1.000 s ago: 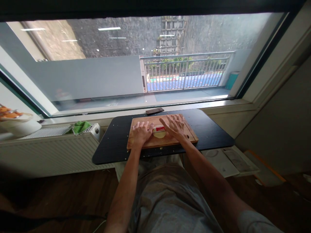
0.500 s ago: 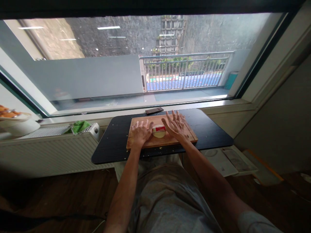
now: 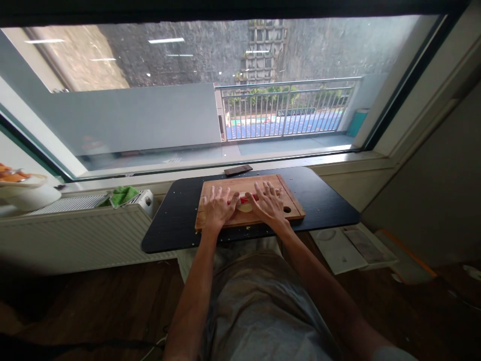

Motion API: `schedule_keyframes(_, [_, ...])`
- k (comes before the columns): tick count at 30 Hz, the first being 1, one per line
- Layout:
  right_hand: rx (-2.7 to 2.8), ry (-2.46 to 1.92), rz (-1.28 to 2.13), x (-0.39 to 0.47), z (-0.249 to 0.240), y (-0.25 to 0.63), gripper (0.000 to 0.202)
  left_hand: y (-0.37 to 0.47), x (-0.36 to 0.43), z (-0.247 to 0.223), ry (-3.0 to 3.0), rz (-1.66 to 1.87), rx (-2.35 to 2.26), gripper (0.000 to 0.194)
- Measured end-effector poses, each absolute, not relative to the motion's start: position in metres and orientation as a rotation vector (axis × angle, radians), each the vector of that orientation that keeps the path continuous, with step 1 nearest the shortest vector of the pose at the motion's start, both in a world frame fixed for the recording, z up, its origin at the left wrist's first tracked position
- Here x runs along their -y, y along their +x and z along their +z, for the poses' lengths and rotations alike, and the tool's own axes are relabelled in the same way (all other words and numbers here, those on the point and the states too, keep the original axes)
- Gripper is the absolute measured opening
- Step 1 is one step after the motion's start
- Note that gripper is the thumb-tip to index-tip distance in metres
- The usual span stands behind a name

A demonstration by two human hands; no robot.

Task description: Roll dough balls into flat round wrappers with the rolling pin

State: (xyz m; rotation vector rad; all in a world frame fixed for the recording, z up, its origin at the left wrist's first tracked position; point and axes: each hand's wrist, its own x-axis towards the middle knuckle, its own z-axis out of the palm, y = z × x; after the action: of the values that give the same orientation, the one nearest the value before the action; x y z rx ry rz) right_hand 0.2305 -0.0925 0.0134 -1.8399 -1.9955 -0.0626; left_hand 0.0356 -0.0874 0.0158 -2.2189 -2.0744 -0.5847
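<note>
On a wooden cutting board (image 3: 263, 181) lies a pale, flat, round piece (image 3: 246, 207), partly covered by my hands. A red and white band (image 3: 244, 199) crosses its far part, running under both thumbs; I cannot tell whether it is a label or a separate item. My left hand (image 3: 219, 205) lies palm down at the left of the round piece, fingers spread, thumb over the band. My right hand (image 3: 269, 203) is likewise palm down at the right, fingers apart, its thumb close to the left one. What lies under the palms is hidden.
The board rests on a black table (image 3: 173, 215) scattered with small crumbs. A dark flat object (image 3: 238, 170) sits at the table's far edge by the window. To the left, a green cloth (image 3: 124, 195) lies on a radiator (image 3: 93, 235), near a white bowl-like container (image 3: 30, 193).
My right hand has moved left and slightly down, uncovering the board's hole. Both thumbs are closer together, covering more of the round piece. The left hand has barely shifted.
</note>
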Motion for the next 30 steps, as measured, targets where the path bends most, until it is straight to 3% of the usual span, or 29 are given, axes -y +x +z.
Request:
schedule_keyframes(14, [1.956,-1.807,-0.254,0.122,0.002,0.228,0.05,0.03,0.099,0.007,-2.294,-0.686,2.031,0.061])
schedule_keyframes(30, [1.966,-1.919,-0.175,0.128,0.009,0.223,0.056,0.026,0.096,-0.001,-2.269,-0.71,1.976,0.06])
